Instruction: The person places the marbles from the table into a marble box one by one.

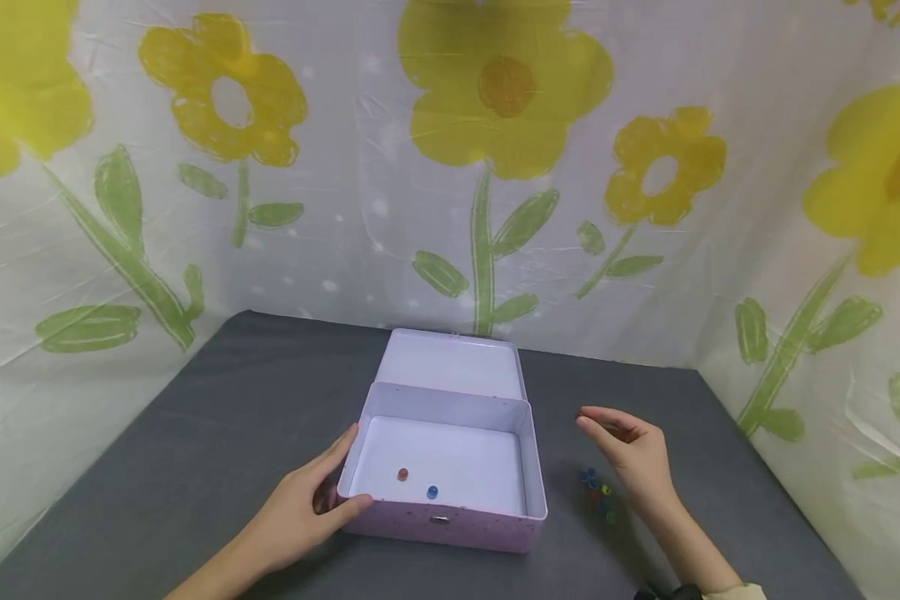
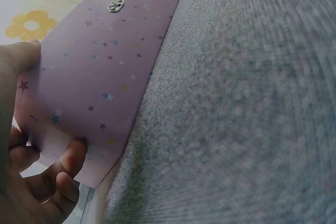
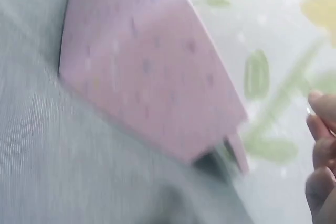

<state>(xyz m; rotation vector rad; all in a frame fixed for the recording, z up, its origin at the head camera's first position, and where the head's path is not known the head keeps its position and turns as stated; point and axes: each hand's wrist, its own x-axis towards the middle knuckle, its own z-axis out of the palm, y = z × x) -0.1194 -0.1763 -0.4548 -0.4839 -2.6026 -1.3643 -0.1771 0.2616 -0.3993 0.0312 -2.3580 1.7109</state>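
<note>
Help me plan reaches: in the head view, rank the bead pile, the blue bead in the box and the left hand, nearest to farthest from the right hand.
1. Bead pile, right of the box, just below the right hand.
2. Blue bead, inside the box near its front.
3. Left hand, at the box's left side.

The small item (image 1: 578, 414) pinched in the right hand (image 1: 633, 454) is too tiny to tell. The left hand (image 1: 292, 508) hides part of the box (image 1: 465, 531), which blurs in the right wrist view.
</note>
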